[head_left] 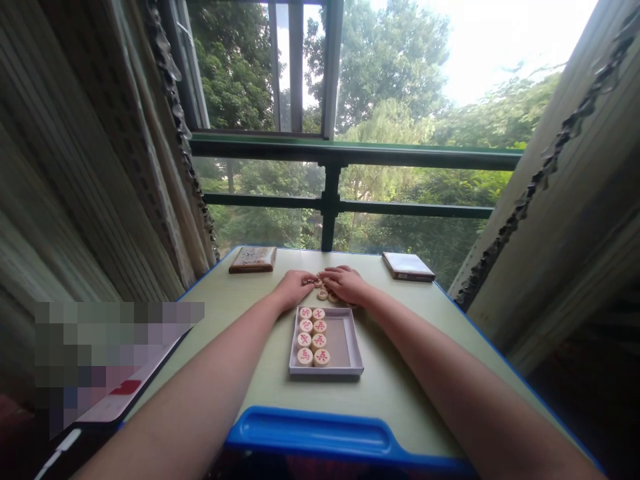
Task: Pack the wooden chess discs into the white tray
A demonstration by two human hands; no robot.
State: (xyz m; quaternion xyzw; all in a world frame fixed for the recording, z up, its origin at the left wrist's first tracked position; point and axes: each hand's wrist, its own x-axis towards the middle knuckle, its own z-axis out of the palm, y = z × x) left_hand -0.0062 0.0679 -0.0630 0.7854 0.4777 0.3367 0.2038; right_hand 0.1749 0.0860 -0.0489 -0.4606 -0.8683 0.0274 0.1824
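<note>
Both my hands reach to the far middle of the table, over a loose group of round wooden pieces [323,294]. My left hand [294,289] is at the group's left side, its fingers curled at some pieces; what it grips is too small to tell. My right hand [345,284] lies over the group with fingers spread, partly covering the pieces. Nearer to me stands a shallow white box [358,350]. Two columns of round pieces with red characters [319,341] fill its left part, and the right part of its floor is bare.
A brown patterned box [253,259] lies at the table's back left, a white-topped box [409,265] at the back right. The table [225,313] has a blue edge with a molded tray [315,430] in front. A screen and white cable are at left; curtains flank the window.
</note>
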